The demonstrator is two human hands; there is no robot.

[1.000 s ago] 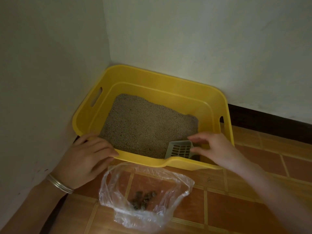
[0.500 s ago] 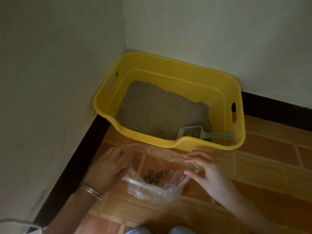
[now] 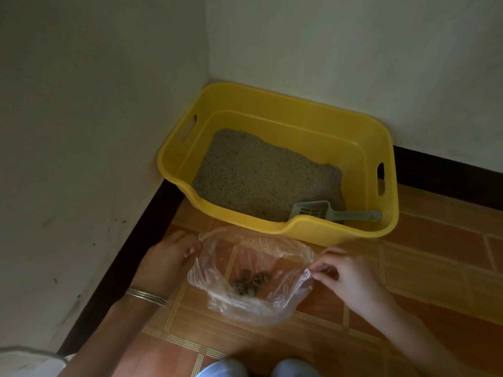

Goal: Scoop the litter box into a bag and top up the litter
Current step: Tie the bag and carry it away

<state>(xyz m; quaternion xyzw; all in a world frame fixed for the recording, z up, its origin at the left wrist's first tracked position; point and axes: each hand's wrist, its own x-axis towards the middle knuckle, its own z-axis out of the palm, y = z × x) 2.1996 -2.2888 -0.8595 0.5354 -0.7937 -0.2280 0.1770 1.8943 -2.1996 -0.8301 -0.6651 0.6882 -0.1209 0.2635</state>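
A yellow litter box (image 3: 313,229) stands in the corner of the room, its grey litter (image 3: 261,178) heaped toward the left. A grey slotted scoop (image 3: 324,210) lies inside at the front right, its handle pointing right. In front of the box a clear plastic bag (image 3: 245,306) sits open on the tiles with several dark clumps (image 3: 250,282) in it. My left hand (image 3: 166,262) pinches the bag's left rim. My right hand (image 3: 345,273) pinches the right rim.
White walls (image 3: 95,131) with a dark skirting board (image 3: 130,257) close in the left and back sides. Orange floor tiles (image 3: 435,254) stretch to the right. Two pale blue shapes (image 3: 258,368), perhaps my knees, show at the bottom edge.
My right hand let go of the scoop, which now lies in the box. My left hand left the box's rim. Both hands came down and took hold of the bag's rim.
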